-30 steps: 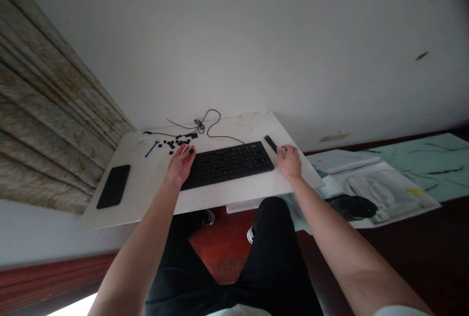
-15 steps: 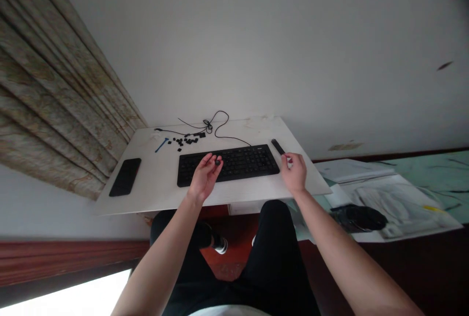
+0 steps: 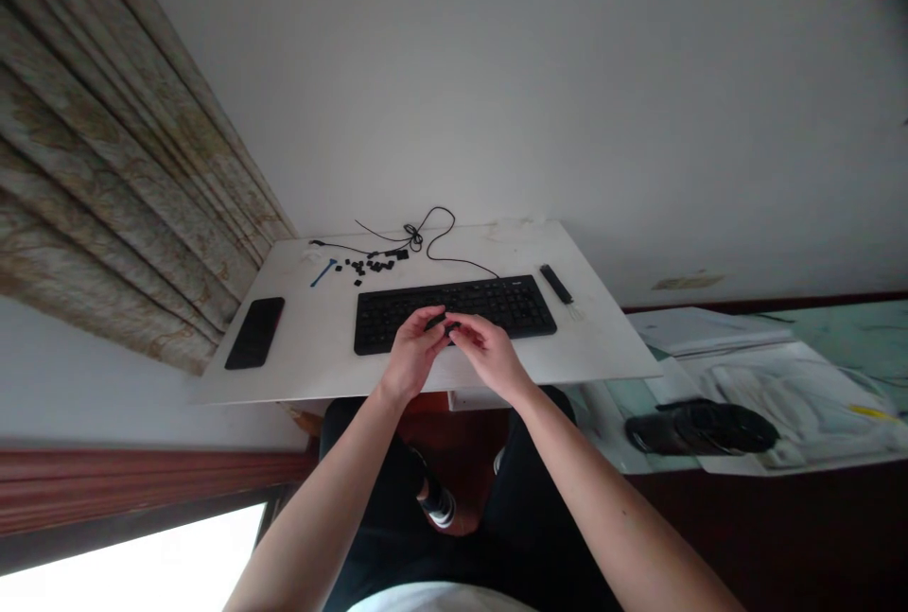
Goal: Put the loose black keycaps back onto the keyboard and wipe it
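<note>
The left hand (image 3: 412, 350) is pinching a small black piece (image 3: 451, 328) above the front edge of a black plastic corded keyboard (image 3: 497, 302); the right hand (image 3: 491, 354) is meeting it there with bent fingers (whether it is also gripping cannot be told). The fingers are partly hiding the piece, its outline merging with the keys. Small square black keycaps (image 3: 375, 265) are lying scattered behind the keyboard. At right, a glossy black bundle (image 3: 702, 428) is resting in or on pale translucent packaging (image 3: 815, 394); which, and any contents, is remaining unclear.
</note>
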The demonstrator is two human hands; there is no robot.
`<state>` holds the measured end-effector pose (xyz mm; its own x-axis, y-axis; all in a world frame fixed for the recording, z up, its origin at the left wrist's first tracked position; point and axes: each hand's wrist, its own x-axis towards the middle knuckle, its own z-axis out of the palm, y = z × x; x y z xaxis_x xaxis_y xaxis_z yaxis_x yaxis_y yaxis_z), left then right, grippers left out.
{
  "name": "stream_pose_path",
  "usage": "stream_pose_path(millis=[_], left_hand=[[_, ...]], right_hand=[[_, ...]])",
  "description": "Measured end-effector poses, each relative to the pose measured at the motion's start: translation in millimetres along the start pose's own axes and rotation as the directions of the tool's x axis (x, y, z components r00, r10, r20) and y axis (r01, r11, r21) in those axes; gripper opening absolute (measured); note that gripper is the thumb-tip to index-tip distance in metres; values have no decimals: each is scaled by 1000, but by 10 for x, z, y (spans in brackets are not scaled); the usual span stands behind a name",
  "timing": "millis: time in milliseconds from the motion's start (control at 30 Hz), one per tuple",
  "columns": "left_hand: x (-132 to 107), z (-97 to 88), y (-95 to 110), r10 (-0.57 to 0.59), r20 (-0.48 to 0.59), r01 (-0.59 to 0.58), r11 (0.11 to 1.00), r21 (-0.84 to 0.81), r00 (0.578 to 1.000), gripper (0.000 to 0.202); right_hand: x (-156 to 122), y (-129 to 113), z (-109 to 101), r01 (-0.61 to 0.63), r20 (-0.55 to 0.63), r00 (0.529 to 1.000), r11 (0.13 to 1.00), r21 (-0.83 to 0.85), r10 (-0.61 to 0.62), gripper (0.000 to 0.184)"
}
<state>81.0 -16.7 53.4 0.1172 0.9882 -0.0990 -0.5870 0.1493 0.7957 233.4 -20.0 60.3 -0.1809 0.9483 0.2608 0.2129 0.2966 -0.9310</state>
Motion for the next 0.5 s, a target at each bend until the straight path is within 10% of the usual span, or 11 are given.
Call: stream_pose_path(millis=[333, 500], left_hand=[[-52, -223, -168, 165, 25, -162, 913, 375, 986, 15], [77, -630, 68, 429, 63, -294, 497, 817, 901, 11]], right_hand=[[-149, 312, -50, -129, -13, 992, 988, -89, 129, 22], [29, 461, -284, -214, -70, 975, 975, -53, 210, 31]])
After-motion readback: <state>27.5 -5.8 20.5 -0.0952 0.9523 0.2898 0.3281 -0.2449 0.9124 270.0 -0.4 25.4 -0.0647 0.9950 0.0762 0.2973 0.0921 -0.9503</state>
